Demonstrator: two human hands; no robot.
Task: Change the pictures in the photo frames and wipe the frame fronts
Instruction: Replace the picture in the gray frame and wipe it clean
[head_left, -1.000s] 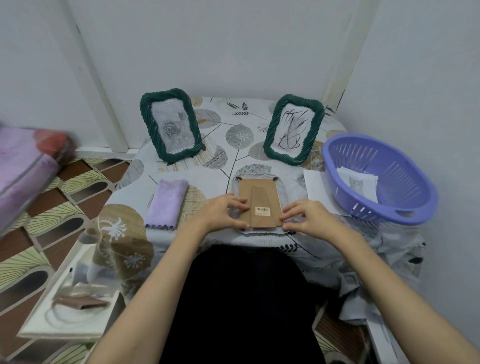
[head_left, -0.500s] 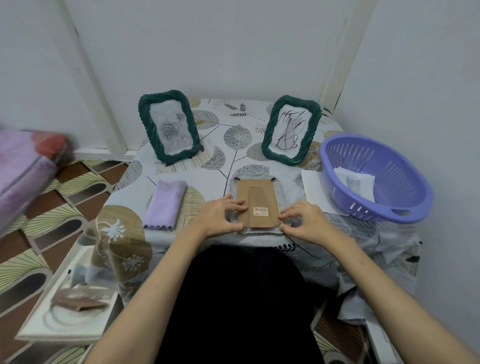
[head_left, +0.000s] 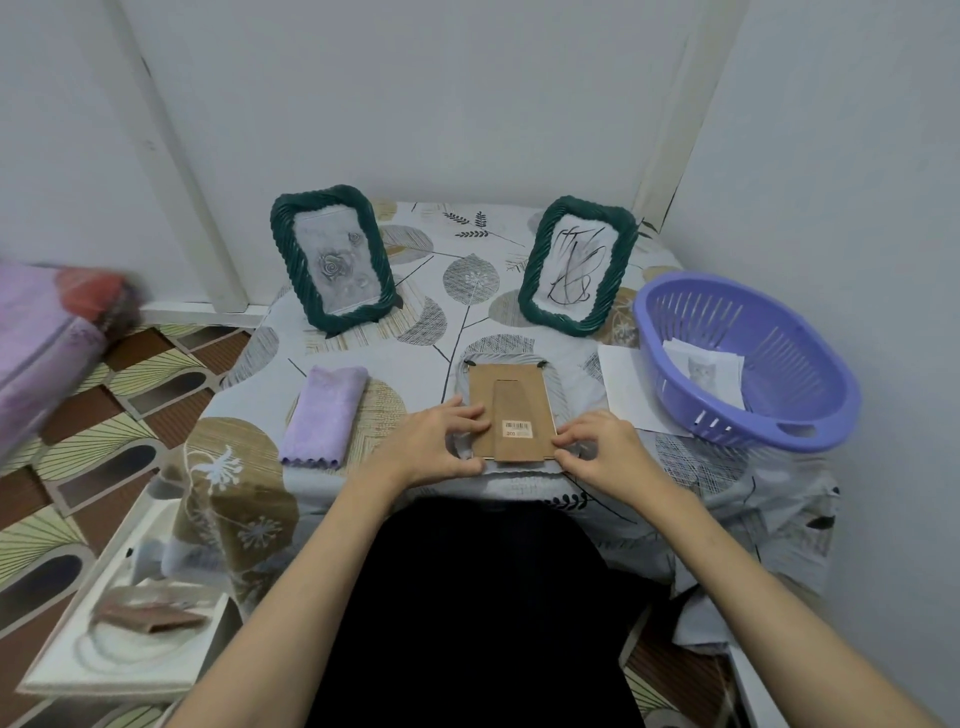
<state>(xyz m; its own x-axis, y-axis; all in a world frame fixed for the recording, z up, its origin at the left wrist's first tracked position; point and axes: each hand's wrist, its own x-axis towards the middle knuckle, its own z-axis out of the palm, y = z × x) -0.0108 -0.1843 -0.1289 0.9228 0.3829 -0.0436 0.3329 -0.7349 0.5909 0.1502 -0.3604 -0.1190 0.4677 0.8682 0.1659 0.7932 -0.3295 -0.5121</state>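
Observation:
A photo frame lies face down near the table's front edge, showing its brown cardboard back (head_left: 511, 410) with a barcode sticker. My left hand (head_left: 441, 441) presses on its left edge and my right hand (head_left: 602, 452) pinches at its lower right edge. Two green rope-rimmed frames stand at the back: the left frame (head_left: 332, 260) holds a rose picture, the right frame (head_left: 576, 265) a black scribble drawing. A folded lilac cloth (head_left: 324, 415) lies to the left of my hands. A white sheet of paper (head_left: 628, 389) lies to the right.
A purple plastic basket (head_left: 748, 358) at the table's right holds a small cat picture (head_left: 704, 371). The table (head_left: 467, 291) has a leaf-print cloth and stands in a corner between white walls. A white tray (head_left: 119, 639) sits on the patterned floor at lower left.
Both hands stay on the face-down frame with only small finger shifts. The camera view has tilted slightly.

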